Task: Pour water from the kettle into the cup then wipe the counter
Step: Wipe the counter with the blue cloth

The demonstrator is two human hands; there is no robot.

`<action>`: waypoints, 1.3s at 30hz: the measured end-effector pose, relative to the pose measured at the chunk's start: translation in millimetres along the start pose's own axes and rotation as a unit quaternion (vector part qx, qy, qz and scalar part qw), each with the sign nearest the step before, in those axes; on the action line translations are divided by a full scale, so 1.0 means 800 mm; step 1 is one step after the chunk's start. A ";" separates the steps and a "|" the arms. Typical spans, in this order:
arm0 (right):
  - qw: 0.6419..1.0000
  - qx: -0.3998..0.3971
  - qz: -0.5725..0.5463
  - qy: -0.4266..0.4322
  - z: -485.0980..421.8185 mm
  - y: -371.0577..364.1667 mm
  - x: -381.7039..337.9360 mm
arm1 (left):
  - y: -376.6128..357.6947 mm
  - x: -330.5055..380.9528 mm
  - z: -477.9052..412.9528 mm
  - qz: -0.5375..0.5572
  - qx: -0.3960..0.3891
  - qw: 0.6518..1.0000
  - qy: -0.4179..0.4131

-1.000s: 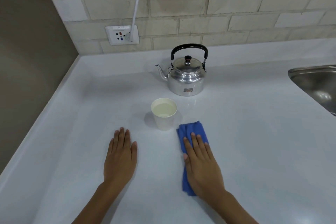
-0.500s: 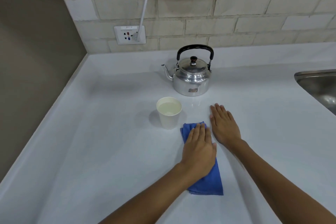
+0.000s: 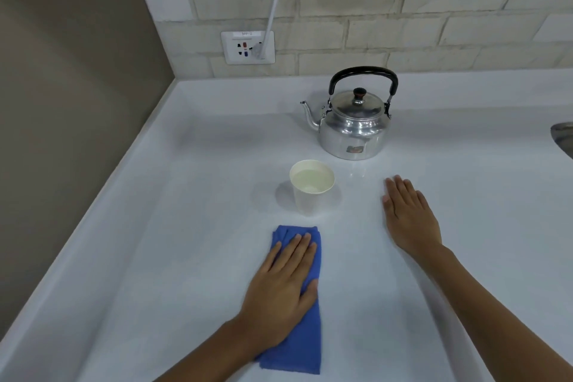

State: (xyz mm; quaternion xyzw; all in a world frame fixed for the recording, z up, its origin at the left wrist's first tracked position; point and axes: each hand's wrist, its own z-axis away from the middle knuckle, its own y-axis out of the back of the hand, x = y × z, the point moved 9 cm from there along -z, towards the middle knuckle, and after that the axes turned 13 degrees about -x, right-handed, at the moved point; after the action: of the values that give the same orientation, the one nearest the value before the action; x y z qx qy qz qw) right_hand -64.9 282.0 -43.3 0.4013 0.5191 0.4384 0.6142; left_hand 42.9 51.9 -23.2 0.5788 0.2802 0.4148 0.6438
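A silver kettle (image 3: 353,130) with a black handle stands upright at the back of the white counter (image 3: 186,226), its spout pointing left. In front of it is a white paper cup (image 3: 311,195) holding water. My left hand (image 3: 285,285) lies flat on a folded blue cloth (image 3: 297,347) and presses it down on the counter, just in front of the cup. To the right of the cup, my right hand (image 3: 409,217) rests flat on the bare counter with fingers together, holding nothing.
The corner of a steel sink (image 3: 562,136) shows at the right edge. A wall socket (image 3: 248,47) with a white cable (image 3: 276,3) plugged in sits on the tiled back wall. A brown side wall (image 3: 62,102) borders the counter on the left.
The cloth passed from under my right hand to under my left hand, which has slid it left, in front of the cup. My right hand now rests on the counter to the cup's right.
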 end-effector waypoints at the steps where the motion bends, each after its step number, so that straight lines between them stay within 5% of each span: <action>1: 1.000 0.000 -0.003 0.000 0.000 0.000 0.000 | 0.003 -0.021 0.007 0.003 0.004 1.000 0.009; 7: 1.000 -0.002 0.017 -0.004 0.000 -0.003 -0.001 | 0.017 -0.163 0.006 0.081 0.039 0.991 0.094; 13: 0.999 0.003 0.032 -0.012 0.001 -0.001 -0.005 | 0.033 -0.228 -0.081 0.143 0.026 0.985 0.088; 29: 1.000 0.011 0.002 -0.018 -0.001 0.000 -0.004 | 0.056 -0.138 -0.261 0.111 -0.006 0.988 -0.112; 39: 1.000 0.023 0.002 -0.017 -0.001 0.000 -0.004 | 0.071 -0.255 -0.305 0.101 0.008 0.994 0.046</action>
State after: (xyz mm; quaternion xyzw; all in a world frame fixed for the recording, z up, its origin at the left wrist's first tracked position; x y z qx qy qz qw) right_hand -65.7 279.3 -42.2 0.4236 0.5174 0.4208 0.6131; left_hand -276.4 1.1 -34.5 0.5893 0.2527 0.5019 0.5805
